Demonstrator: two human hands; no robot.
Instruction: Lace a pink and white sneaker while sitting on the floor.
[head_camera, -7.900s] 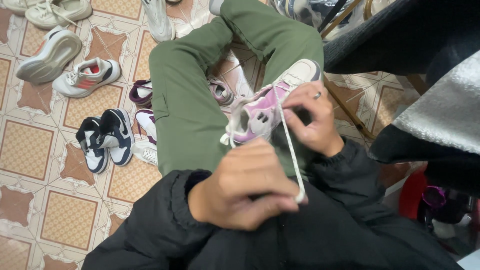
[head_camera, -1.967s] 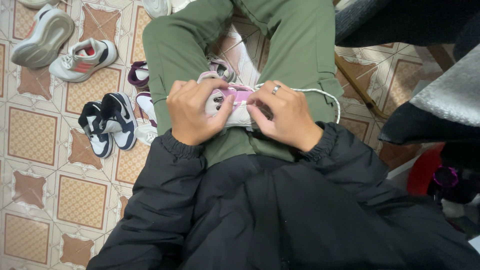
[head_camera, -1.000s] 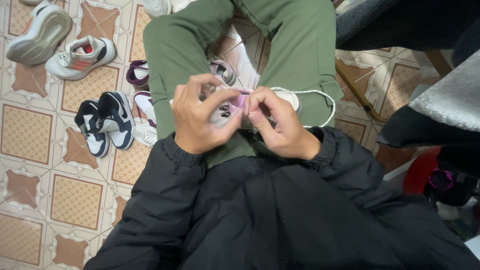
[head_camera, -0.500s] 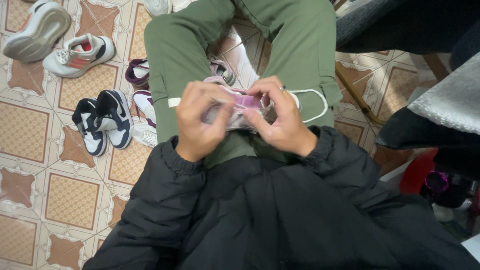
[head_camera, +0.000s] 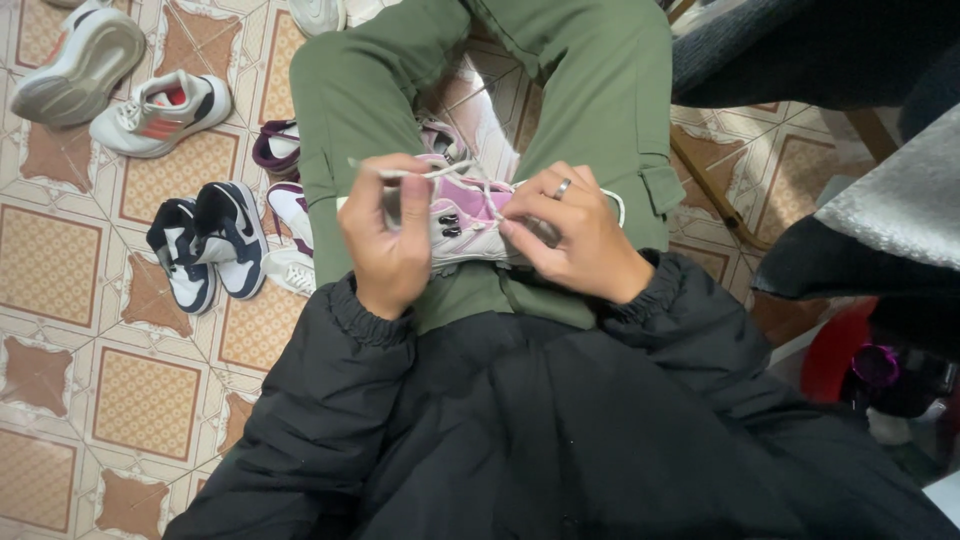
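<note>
- Pink and white shoe (head_camera: 468, 218) lies across my lap on green trousers (head_camera: 590, 110), long axis left to right; which end is the toe, I cannot tell.
- Left hand (head_camera: 388, 235) closed on the shoe's left end, pinching a white lace (head_camera: 420, 172).
- Right hand (head_camera: 575, 235) curled over its right end, fingers pinching lace.
- Upper smooth, 2 dark eyelets showing.
- 2 black and white sneakers (head_camera: 205, 243) on patterned tile floor (head_camera: 60, 270).

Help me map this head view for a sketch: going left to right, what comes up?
Grey-soled sneaker → navy-and-white pair → left hand → pink-and-white shoe → right hand → red object.
</note>
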